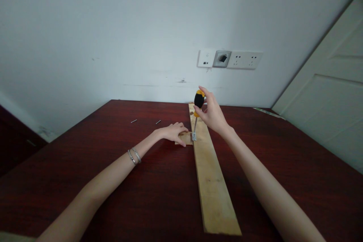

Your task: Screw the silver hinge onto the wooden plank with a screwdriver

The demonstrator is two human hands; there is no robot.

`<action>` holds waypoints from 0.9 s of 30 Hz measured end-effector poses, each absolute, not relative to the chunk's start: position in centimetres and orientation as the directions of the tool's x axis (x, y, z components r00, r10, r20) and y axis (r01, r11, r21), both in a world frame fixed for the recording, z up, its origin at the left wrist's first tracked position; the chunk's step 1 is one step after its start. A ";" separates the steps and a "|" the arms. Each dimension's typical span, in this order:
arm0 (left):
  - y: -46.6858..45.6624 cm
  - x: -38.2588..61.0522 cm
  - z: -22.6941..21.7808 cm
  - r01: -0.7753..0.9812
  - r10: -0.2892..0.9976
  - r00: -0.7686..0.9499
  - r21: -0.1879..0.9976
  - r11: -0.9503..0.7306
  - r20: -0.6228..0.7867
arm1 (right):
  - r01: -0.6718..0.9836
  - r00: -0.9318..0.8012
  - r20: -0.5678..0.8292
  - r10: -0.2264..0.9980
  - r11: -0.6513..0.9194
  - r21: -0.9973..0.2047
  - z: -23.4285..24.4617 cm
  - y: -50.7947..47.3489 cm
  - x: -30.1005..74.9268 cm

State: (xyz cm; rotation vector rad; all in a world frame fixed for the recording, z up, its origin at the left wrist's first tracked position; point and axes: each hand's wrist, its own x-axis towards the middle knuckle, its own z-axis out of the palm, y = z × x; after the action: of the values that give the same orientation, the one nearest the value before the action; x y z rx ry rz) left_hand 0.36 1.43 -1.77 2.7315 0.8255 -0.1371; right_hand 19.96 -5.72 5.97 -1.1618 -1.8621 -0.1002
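In my right hand [212,112] is a screwdriver [199,100] with a black and yellow handle, held nearly upright between thumb and fingers. Its tip meets a small metal hinge [194,136] at the left edge of a long wooden plank [212,177]. A short wooden board [187,138] lies against that same edge, beneath the hinge's left side. My left hand [172,132] grips this board, thumb on the near side and fingers toward the far side, partly covering it. Whether a screw sits under the tip is too small to tell.
Two loose screws, a left one [134,121] and a right one [158,122], lie on the dark red tabletop [141,204]. Behind the table is a white wall [127,45] with sockets [245,60]. A pale door [331,94] stands at the right.
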 end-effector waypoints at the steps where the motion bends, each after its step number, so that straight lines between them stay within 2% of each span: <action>1: 1.4 0.4 -1.7 0.556 0.529 0.831 0.241 -0.796 -0.171 | 0.745 -0.149 0.726 0.672 0.559 -0.365 6.0 -5.8 19.9; 11: 1.2 0.5 -1.6 0.561 0.535 0.828 0.226 -0.796 -0.169 | 0.794 -0.131 0.732 0.668 0.513 -0.327 5.9 -5.7 20.0; 19: 1.2 0.4 -1.5 0.561 0.535 0.828 0.231 -0.795 -0.171 | 0.707 -0.115 0.777 0.619 0.600 -0.374 4.8 -4.6 20.2; 27: 1.2 0.4 -1.6 0.562 0.535 0.827 0.235 -0.793 -0.171 | 0.741 -0.109 0.735 0.669 0.548 -0.389 5.3 -4.9 20.2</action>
State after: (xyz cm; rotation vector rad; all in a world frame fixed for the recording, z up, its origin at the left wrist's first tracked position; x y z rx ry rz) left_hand 0.42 1.17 -1.56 2.7339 0.8381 -0.1383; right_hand 20.23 -4.95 5.33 -1.1619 -1.8220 -0.0927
